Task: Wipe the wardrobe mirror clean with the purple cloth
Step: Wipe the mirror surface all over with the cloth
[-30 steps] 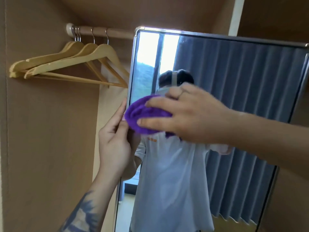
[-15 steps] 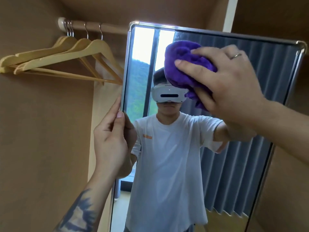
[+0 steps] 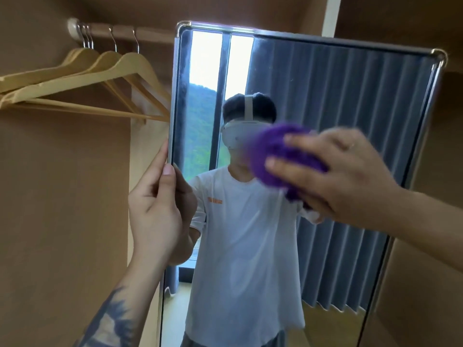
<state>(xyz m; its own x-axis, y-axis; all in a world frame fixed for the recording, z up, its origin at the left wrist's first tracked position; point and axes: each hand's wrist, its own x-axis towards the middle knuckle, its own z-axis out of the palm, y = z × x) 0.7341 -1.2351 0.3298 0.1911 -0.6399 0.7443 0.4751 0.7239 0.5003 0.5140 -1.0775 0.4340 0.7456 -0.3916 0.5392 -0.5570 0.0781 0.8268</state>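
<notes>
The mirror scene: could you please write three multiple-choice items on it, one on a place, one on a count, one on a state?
1. Where do the hangers hang?
A. Left of the mirror
B. Right of the mirror
C. On the mirror's top edge

2. How many hanger hooks are on the rail?
A. One
B. Four
C. Nine

3. What is the left hand doing?
A. Hanging idle
B. Holding the mirror's left edge
C. Gripping a hanger

Answers: 1 A, they hang from the rail left of the frame. 2 B, four metal hooks show. 3 B, its fingers lie along the frame while the right hand presses the cloth to the glass.
</notes>
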